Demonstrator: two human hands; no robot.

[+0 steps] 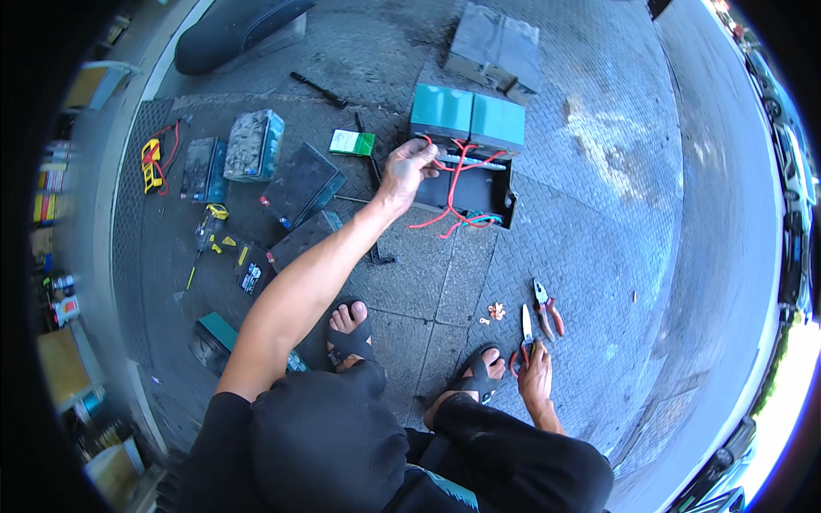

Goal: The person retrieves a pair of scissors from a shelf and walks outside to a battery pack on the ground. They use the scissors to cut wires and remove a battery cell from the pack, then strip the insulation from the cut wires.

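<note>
My left hand [402, 178] reaches out to a black battery case [511, 198] and pinches the end of a red wire at its near left corner. More red wires [454, 184] cross the case and hang over its near edge, beside a coil of green wire [486, 220]. Two teal-topped batteries [469, 111] sit side by side at the far end of the case. Low on the right, my right hand [536, 376] is closed round the red handles of scissors [527, 323], blades pointing away from me. Combination pliers [547, 308] lie just beyond, with small copper terminals [496, 311] to the left.
Several used batteries [256, 145] stand on the left, near a yellow multimeter [151, 166] and a yellow-black power tool [212, 219]. A green-white small box [352, 142] lies left of the case. Farther off are a grey case [494, 50] and a black seat [235, 32].
</note>
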